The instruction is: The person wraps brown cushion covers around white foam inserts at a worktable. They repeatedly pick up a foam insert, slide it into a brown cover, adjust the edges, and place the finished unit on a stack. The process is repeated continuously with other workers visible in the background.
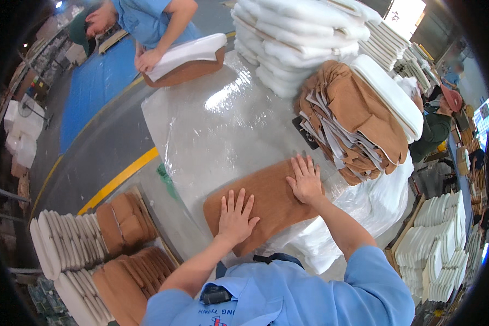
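A brown fabric-covered cushion (pixel 263 198) lies flat at the near edge of a plastic-covered table (pixel 201 130). My left hand (pixel 236 217) rests on its left part, fingers spread. Toward its right end my right hand (pixel 305 180) lies flat with the fingers stretched out. Neither hand grips anything. Just beyond my right hand sits a pile of brown fabric covers (pixel 353 114) with grey inner sides. A white foam pad (pixel 388 98) leans along the right of that pile.
Tall white padding stacks (pixel 304 38) stand at the far side. A co-worker (pixel 155 22) at far left handles a half-covered brown and white cushion (pixel 193 62). Finished brown cushions (pixel 133 277) and white pads (pixel 70 239) are stacked at lower left; more white pads (pixel 434 244) stand right.
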The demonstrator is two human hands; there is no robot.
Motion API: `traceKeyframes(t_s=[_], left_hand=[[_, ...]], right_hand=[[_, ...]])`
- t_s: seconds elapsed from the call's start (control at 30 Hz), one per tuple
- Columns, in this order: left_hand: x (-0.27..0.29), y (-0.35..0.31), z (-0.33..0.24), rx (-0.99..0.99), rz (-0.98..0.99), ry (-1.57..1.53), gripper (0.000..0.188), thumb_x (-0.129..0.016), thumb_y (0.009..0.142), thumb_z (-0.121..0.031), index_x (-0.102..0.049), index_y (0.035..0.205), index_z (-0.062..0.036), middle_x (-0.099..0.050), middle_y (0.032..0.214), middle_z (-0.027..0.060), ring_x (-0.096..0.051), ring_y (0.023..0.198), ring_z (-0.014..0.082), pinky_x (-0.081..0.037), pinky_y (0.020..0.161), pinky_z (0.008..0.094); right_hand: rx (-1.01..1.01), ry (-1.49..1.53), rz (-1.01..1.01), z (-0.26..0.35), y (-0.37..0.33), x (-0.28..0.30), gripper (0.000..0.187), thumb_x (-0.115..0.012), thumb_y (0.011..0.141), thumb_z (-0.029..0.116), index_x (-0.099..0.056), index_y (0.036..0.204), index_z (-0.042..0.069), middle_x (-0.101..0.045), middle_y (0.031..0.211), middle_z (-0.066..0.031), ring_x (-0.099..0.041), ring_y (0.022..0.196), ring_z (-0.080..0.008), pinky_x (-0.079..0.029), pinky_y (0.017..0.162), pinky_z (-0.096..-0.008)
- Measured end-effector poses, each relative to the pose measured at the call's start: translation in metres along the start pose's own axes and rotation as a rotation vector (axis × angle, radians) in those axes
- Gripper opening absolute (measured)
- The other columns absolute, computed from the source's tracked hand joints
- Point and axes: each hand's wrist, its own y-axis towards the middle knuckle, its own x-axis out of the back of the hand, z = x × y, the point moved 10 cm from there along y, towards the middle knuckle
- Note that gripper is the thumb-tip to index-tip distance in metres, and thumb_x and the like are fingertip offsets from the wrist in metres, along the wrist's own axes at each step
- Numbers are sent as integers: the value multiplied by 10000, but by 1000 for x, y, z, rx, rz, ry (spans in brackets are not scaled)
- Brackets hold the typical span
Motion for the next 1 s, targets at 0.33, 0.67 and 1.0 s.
traceKeyframes(t_s=[0.33, 0.67, 1.0], left_hand=[[-7, -7, -30, -288, 69, -8, 756, -585, 1006, -549, -456, 1608, -111, -287, 1721, 188, -225, 1552, 554, -192, 1263, 665], [24, -24, 2, -253, -143, -131, 613, -688, 970, -375, -576, 1497, -82, -424, 1641, 182, -358, 1519, 461, -278, 1247, 606], [-22, -70, 142, 1110, -652, -1474, 468, -507, 1133, -425, -645, 1181, 19, -669, 1201, 94, -613, 1130, 210, -460, 1039, 375]], right_hand=[[67, -35, 39, 9, 1, 3, 844, -559, 1027, 534, -291, 1669, 57, -226, 1750, -171, -144, 1614, -459, -159, 1269, -675], [299, 206, 52, 69, -37, 0, 611, -551, 1037, 514, -536, 1556, 190, -419, 1669, -141, -314, 1568, -397, -222, 1243, -657], [-661, 735, -346, -118, -30, -1, 672, -388, 1116, 588, -764, 1201, 38, -759, 1153, -203, -676, 1107, -411, -492, 1024, -450]])
